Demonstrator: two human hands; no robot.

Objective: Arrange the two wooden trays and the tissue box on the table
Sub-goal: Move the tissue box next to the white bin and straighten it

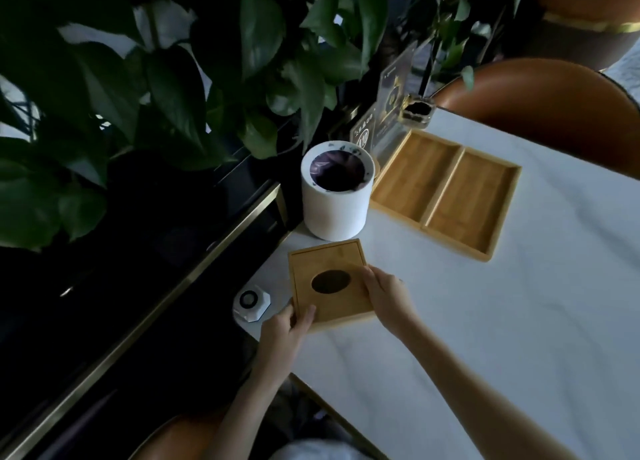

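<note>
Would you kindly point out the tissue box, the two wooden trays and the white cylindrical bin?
tissue box (329, 281): head view, wooden top beside the oval opening.
wooden trays (446, 191): head view, seam where the two meet.
white cylindrical bin (334, 213): head view, outer wall.

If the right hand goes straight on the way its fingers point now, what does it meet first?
The right hand points up-left across the tissue box it holds. Beyond the box, the first thing in that line looks like the white bin, though depth is unclear.
</note>
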